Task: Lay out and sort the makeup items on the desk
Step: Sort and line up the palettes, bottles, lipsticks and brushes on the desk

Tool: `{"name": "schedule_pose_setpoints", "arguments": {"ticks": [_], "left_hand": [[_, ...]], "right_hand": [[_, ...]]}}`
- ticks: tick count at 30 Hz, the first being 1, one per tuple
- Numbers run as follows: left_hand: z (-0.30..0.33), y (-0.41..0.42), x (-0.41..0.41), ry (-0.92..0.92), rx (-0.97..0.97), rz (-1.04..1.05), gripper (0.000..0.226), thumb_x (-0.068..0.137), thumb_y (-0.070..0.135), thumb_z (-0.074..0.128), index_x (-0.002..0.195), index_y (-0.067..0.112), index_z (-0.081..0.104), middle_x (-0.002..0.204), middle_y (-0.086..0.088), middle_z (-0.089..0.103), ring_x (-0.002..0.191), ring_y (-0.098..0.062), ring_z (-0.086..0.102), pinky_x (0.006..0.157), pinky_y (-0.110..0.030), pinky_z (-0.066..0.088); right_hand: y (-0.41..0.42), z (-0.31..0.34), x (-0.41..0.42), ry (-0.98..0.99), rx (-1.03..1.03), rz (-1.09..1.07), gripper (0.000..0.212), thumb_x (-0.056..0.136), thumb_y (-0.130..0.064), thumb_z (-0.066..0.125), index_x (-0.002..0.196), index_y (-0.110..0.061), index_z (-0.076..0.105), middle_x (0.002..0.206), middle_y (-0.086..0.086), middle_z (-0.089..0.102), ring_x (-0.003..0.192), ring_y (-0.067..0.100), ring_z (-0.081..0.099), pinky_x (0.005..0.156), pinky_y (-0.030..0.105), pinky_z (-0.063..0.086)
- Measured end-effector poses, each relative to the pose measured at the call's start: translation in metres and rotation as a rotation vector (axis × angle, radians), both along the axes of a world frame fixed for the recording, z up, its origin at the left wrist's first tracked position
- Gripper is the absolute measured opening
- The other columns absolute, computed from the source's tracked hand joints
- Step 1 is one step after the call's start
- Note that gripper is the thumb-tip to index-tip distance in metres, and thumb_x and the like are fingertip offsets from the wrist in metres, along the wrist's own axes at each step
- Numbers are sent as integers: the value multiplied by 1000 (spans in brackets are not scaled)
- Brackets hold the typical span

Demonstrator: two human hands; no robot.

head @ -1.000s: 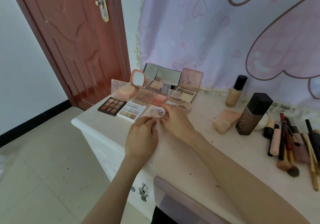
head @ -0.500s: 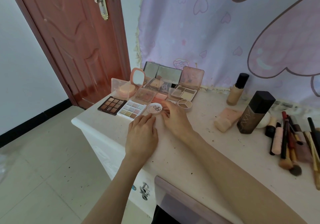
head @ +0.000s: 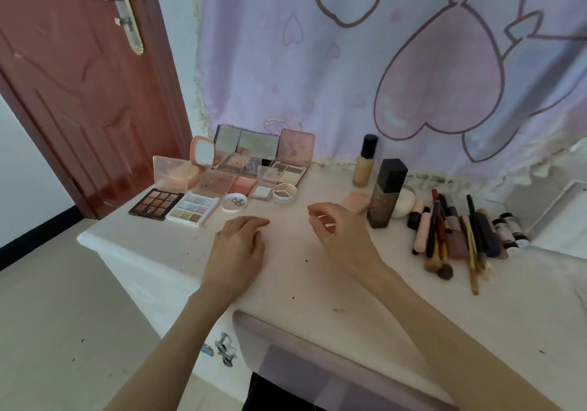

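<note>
A small round white compact lies on the pale desk, right of a pastel eyeshadow palette and a brown eyeshadow palette. Behind them stand several open palettes with mirrors. My left hand rests on the desk below the compact, fingers loosely curled, holding nothing. My right hand hovers to the right with fingers apart and empty. A dark square foundation bottle and a beige bottle with a black cap stand further right.
A heap of brushes, pencils and tubes lies at the right. A white tray sits at the far right edge. A translucent box is at the desk's near edge. A red door stands left; a curtain hangs behind.
The round compact was set down beside the pastel palette and both hands let go. My right hand moved right and up; my left hand drew back toward me.
</note>
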State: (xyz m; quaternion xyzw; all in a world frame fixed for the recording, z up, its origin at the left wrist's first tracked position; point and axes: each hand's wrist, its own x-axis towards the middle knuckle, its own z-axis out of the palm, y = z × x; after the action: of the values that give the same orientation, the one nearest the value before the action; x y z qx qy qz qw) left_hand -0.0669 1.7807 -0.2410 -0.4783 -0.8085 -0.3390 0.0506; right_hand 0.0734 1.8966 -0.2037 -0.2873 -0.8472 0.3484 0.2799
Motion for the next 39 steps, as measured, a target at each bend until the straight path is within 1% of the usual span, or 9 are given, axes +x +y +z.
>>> {"name": "schedule_pose_setpoints", "arguments": {"ticks": [6,11,14,17,24,27,29,34,39], "left_hand": [[19,44,46,-139,85,-239,33,91,7,50,121,16,58,121,-1,57,113,-19,51,93,-17,32],[46,87,65,-301,170,-358,37,93,20,52,130,21,48,128,7,52,113,-7,48,92,-18,38],[64,115,68,-352,182,-430,45,92,25,54,134,25,41,128,14,47,112,-1,45,89,-12,38],[72,140,69,-307,147,-505,44,93,23,54,135,25,41,131,14,49,115,2,43,92,-13,37],[82,160,65,-555,271,-644,21,83,30,54,102,36,59,102,8,65,92,-2,59,80,-18,48],[83,161,55,-761,409,-608,20,79,28,59,98,30,64,94,-10,60,85,-8,57,76,-17,48],[79,160,48,-780,405,-578,21,78,30,60,98,29,65,94,-19,56,81,-9,55,73,-17,46],[58,154,39,-801,363,-574,16,83,29,64,98,27,66,85,6,65,75,2,55,66,-8,41],[45,149,38,-921,391,-537,15,79,26,65,89,34,72,83,12,70,80,-5,60,72,-19,47]], "right_hand": [[23,5,59,69,-13,-360,12,89,-29,60,89,-19,53,77,-12,54,76,7,55,75,22,44],[48,8,63,113,-96,-484,35,82,-34,68,105,-14,49,96,0,51,85,14,51,67,18,39],[62,9,53,-61,-55,-461,43,86,-39,62,118,-12,52,112,0,46,99,15,49,83,25,39],[72,11,49,-93,-9,-422,30,90,-34,56,109,-12,59,102,-2,45,95,16,50,79,25,38],[78,15,51,164,11,-273,14,83,-32,62,81,-23,52,83,-10,42,74,0,45,64,9,37],[78,27,44,253,-240,-158,6,89,-22,55,95,-22,54,95,-3,56,83,-1,55,67,7,43],[78,33,39,333,-544,-30,11,94,-17,48,103,-17,53,91,5,65,72,14,65,63,19,52],[77,25,32,249,-663,13,11,96,-31,47,92,-24,55,76,1,67,57,14,62,60,27,54],[72,15,27,193,-570,3,11,96,-33,45,93,-24,51,73,2,61,51,7,55,49,21,48]]}}
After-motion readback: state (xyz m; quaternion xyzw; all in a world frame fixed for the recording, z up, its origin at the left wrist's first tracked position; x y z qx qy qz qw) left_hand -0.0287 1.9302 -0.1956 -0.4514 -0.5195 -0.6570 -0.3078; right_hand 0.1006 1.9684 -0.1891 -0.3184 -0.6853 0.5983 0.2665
